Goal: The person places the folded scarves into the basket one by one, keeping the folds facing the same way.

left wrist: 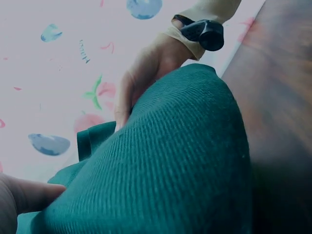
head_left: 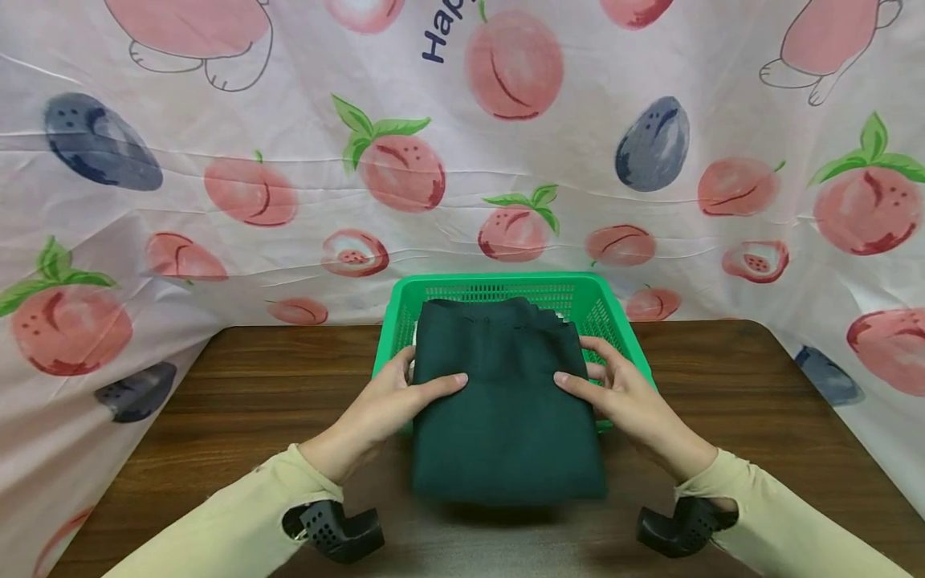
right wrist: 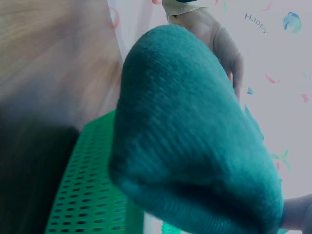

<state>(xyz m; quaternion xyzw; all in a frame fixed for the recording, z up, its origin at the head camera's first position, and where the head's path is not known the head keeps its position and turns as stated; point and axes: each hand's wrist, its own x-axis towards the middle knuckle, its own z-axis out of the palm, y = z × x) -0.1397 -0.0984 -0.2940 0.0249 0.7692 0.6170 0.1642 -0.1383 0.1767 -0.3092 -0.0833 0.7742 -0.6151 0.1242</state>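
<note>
A folded dark green garment (head_left: 506, 417) of ribbed knit is held up between both hands, over the near part of a green plastic basket (head_left: 506, 281). My left hand (head_left: 393, 401) grips its left side, thumb on top and the other fingers mostly hidden behind the cloth. On the opposite side my right hand (head_left: 621, 385) holds it the same way, thumb lying on the front. Seen from the right wrist, the folded edge of the garment (right wrist: 190, 122) is thick and rounded, and the perforated basket wall (right wrist: 92, 180) stands below it.
The basket sits on a dark wood-grain table (head_left: 289, 393), toward its back edge. Some white material shows inside, beside the garment. A white fruit-print cloth (head_left: 462, 160) hangs behind and along both sides. Black wrist-worn devices (head_left: 340, 531) sit at both cuffs.
</note>
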